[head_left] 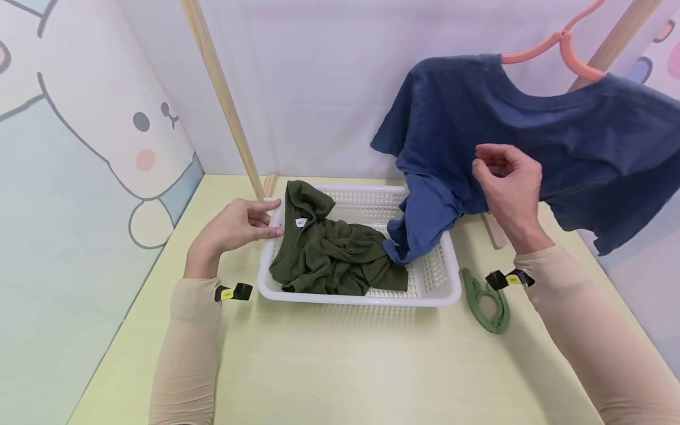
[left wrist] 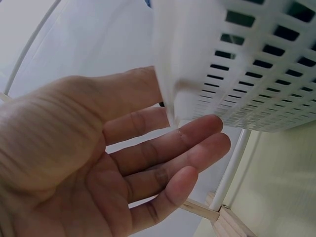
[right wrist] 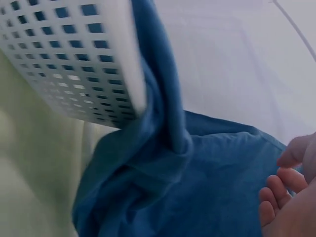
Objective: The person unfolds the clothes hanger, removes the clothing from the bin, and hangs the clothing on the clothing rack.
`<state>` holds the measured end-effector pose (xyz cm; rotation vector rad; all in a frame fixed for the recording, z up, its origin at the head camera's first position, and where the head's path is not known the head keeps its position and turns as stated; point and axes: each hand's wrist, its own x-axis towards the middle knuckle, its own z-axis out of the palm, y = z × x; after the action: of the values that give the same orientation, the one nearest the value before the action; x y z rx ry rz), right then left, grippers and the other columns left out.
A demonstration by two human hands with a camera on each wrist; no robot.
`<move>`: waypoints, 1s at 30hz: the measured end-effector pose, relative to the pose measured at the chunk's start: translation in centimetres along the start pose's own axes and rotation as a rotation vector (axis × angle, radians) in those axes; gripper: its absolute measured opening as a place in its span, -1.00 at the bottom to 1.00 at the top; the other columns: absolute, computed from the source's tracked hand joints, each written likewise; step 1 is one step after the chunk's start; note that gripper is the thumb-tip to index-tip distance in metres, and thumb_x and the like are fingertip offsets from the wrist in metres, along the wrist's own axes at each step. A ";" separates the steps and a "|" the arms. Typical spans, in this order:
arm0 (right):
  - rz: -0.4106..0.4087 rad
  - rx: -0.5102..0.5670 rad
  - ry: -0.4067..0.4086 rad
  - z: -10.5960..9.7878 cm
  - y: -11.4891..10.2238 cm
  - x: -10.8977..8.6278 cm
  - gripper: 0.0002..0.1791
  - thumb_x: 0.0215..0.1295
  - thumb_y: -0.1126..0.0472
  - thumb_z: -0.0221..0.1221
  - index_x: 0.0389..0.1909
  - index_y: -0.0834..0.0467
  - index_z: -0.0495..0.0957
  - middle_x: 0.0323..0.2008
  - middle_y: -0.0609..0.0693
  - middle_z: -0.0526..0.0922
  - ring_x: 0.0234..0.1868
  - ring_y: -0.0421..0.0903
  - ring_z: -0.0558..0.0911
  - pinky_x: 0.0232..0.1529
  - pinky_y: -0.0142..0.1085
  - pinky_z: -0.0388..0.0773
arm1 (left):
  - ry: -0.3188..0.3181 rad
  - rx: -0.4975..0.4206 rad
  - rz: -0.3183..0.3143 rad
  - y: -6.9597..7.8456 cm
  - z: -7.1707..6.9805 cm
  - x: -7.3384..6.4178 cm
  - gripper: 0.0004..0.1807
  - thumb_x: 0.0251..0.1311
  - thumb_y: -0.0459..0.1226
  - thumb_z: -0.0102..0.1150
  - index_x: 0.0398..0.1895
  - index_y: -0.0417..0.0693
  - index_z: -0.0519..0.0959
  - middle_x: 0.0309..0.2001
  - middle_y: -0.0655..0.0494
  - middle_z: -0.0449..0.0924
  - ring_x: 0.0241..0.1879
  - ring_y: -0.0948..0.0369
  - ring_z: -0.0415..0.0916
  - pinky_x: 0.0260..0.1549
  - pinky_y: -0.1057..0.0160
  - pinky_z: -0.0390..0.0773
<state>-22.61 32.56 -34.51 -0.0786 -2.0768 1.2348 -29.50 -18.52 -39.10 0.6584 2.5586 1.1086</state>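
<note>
A white plastic basket [head_left: 366, 299] stands on the table. My left hand [head_left: 234, 227] holds its left rim, thumb and index finger at the edge; in the left wrist view, other fingers lie under the rim beside the perforated wall [left wrist: 237, 74]. Inside the basket lies a crumpled dark green shirt [head_left: 340, 260]. A blue T-shirt [head_left: 478, 118] hangs on an orange hanger [head_left: 576, 56], its bunched lower part [right wrist: 158, 133] draped over the basket's right side. My right hand [head_left: 510, 183], fingers loosely curved and holding nothing visible, hovers before the blue T-shirt.
A folded green hanger [head_left: 489, 304] lies right of the basket. Wooden posts [head_left: 225, 97] rise at the back left and back right [head_left: 618, 41]. A white wall [head_left: 319, 88] stands behind, and a cartoon-printed panel [head_left: 79, 206] at the left.
</note>
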 end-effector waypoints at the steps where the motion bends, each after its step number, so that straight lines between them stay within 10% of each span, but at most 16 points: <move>1: 0.004 -0.001 -0.019 0.0 0.3 -0.2 -0.72 0.39 0.24 0.46 0.09 0.17 0.85 -0.13 -0.16 0.82 -0.19 -0.29 0.70 -0.04 -0.51 0.53 | 0.000 -0.001 0.000 0.0 0.0 0.0 -0.17 0.38 -0.11 0.61 0.64 -0.06 0.48 0.07 -0.13 0.81 0.04 0.03 0.74 0.02 0.17 0.67; 13: 0.056 0.091 -0.197 0.6 2.2 -3.0 -0.54 0.31 0.32 0.59 0.20 0.30 0.76 -0.02 -0.04 0.84 -0.03 -0.23 0.78 0.03 -0.53 0.66 | -0.003 -0.001 -0.006 0.0 0.0 -0.1 -0.16 0.37 -0.10 0.61 0.65 -0.04 0.47 0.06 -0.12 0.81 0.04 0.04 0.74 0.03 0.15 0.66; 30: 0.183 -0.198 -0.401 1.6 3.8 -6.0 -0.26 0.33 -0.16 0.59 0.45 0.05 0.68 0.34 0.07 0.70 0.21 -0.05 0.68 0.12 -0.62 0.46 | 0.004 0.002 -0.005 -0.1 0.0 0.0 -0.17 0.37 -0.11 0.61 0.64 -0.04 0.48 0.05 -0.12 0.81 0.03 0.04 0.74 -0.01 0.23 0.66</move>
<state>-20.23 31.10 -41.20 -0.1222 -2.5870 1.2246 -29.52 -18.58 -39.13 0.6509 2.5639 1.1071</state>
